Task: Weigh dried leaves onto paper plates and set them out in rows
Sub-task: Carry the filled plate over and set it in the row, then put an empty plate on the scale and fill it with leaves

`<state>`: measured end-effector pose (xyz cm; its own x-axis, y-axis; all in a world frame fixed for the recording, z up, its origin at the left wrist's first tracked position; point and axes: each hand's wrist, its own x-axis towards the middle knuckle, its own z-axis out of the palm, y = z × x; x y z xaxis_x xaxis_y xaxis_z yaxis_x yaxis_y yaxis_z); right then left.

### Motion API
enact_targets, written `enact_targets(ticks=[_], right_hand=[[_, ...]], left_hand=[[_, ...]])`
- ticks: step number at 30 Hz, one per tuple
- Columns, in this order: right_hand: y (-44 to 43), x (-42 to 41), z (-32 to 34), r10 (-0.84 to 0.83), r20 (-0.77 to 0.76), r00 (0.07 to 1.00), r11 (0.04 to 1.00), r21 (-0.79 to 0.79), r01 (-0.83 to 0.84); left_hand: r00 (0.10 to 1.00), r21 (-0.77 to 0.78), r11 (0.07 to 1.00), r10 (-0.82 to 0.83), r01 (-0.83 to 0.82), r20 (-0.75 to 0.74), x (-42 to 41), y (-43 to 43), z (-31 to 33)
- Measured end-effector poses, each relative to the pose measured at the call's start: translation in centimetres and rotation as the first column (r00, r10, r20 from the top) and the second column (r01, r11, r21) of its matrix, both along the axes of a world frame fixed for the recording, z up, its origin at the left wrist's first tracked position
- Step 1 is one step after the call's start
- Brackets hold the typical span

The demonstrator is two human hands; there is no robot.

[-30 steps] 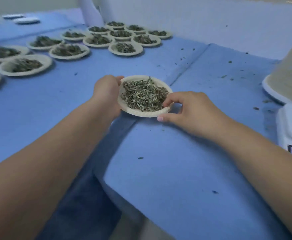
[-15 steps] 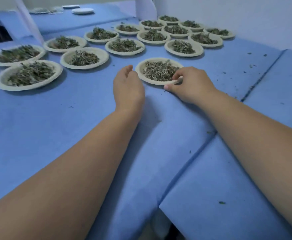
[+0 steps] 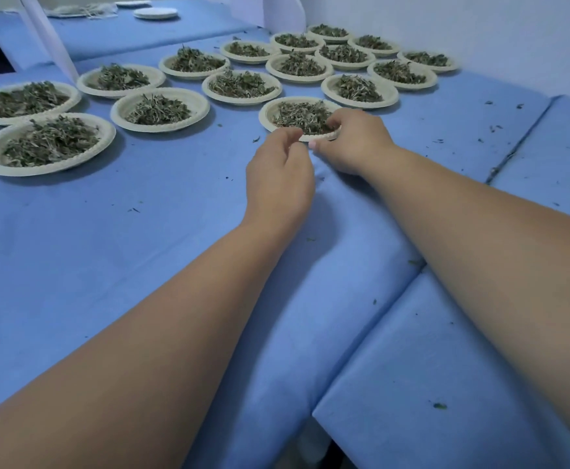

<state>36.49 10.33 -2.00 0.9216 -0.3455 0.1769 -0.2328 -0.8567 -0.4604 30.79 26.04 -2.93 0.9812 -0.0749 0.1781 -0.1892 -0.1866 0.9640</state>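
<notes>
Since half a second ago, the left hand (image 3: pixel 278 174) has been drawn back from the near paper plate (image 3: pixel 267 114) and lifted a little, so that it is now seen just in front of the plate's near rim, loosely curled with thumb and fingertips close together; nothing can be seen held in it. The right hand (image 3: pixel 354 140) has been kept on the same plate, whose right-hand rim is pinched between a thumb below and fingers curled over the edge; that part of the rim is hidden by the hand. The plate is set flat on the blue-covered desk (image 3: pixel 90 252), and a heap of dried leaves (image 3: pixel 302 117) is piled in it. It is placed at the near end of the rows of filled plates (image 3: pixel 239 86), which are laid out in lines running toward the far corner by the pale wall (image 3: pixel 480 32). The farthest plates are small and their contents are hard to make out. A stack of empty white plates (image 3: pixel 155 12) is seen at the top, beside a blurred pale bundle that cannot be identified. Loose leaf crumbs (image 3: pixel 439 405) are scattered over the cloth. Both forearms are cut off by the lower frame edge.
</notes>
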Motion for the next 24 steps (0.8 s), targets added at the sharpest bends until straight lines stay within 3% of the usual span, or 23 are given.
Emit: enact_targets(ticks=[7,11,19,24], right_hand=[[-0.2,-10.9,2.3,0.018,0.22,0.975,0.998,0.062,-0.032],[-3.3,-20.5,3.2,-0.015,0.256,0.966,0.996,0.087,-0.008],[-11.3,-37.1,5.5,-0.28,0.391,0.877,0.958,0.17,0.23],[-17.2,-47.0,4.8,-0.478,0.439,0.761,0.877,0.198,0.437]], left_hand=[[0.982,0.071,0.982,-0.178,0.173,0.068,-3.8,-3.4,0.8],[0.935,0.126,0.94,-0.333,0.318,0.121,-7.8,-7.1,1.2],[0.749,0.105,0.772,-0.634,0.627,0.193,-20.4,-20.7,4.1],[0.584,0.285,0.685,-0.724,0.67,0.368,-26.5,-27.9,6.4]])
